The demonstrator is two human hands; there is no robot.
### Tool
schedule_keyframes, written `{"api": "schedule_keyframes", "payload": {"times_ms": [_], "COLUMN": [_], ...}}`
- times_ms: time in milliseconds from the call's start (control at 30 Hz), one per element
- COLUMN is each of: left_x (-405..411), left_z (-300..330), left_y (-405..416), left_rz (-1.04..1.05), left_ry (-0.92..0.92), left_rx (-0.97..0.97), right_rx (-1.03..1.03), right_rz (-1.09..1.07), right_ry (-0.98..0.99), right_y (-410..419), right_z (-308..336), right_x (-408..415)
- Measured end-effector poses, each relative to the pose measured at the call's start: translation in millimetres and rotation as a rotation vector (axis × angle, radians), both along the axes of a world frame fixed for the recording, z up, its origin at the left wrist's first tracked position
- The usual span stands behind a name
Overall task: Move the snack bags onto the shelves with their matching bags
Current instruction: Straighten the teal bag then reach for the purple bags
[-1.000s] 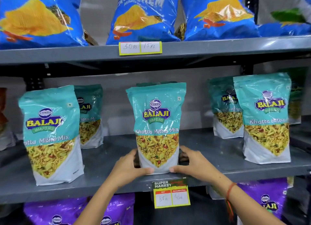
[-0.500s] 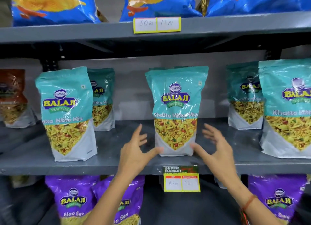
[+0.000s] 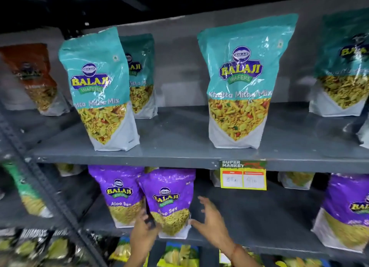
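Note:
A purple Balaji Aloo Sev bag (image 3: 169, 189) stands upright at the front of the lower shelf (image 3: 259, 217), partly overlapping a second matching purple bag (image 3: 117, 187) behind it to the left. My left hand (image 3: 142, 231) rests against its lower left edge; blur hides whether the fingers grip it. My right hand (image 3: 210, 221) is just to its right with fingers spread, the thumb at the bag's bottom right corner. On the middle shelf (image 3: 179, 153) a teal Khatta Mitha Mix bag (image 3: 237, 83) stands free of my hands.
More teal bags (image 3: 97, 87) stand along the middle shelf, with a brown-orange bag (image 3: 34, 73) at far left. Another purple bag (image 3: 347, 207) is at lower right. A yellow price tag (image 3: 243, 175) hangs from the middle shelf's edge. A slotted upright (image 3: 40, 177) runs down the left.
Both hands have left the teal bag on the middle shelf and dropped to the purple bag on the shelf below. The view has tilted downward.

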State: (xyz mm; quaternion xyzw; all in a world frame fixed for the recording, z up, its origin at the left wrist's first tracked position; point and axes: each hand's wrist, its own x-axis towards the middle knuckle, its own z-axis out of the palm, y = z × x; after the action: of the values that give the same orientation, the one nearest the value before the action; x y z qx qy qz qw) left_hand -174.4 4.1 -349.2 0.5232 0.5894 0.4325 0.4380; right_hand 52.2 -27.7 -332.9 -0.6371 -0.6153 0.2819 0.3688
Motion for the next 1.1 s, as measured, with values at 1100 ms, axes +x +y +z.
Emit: {"api": "schedule_keyframes", "payload": {"times_ms": [1100], "left_x": [144.5], "left_z": [-39.2], "left_y": [6.8], "left_rz": [-0.426], "left_ry": [0.19], "left_rx": [-0.099], "right_rx": [-0.145], "right_rz": [-0.231], "right_ry": [0.016], "right_y": [-14.4], "right_z": [-54.0], "right_x": [122.6]}}
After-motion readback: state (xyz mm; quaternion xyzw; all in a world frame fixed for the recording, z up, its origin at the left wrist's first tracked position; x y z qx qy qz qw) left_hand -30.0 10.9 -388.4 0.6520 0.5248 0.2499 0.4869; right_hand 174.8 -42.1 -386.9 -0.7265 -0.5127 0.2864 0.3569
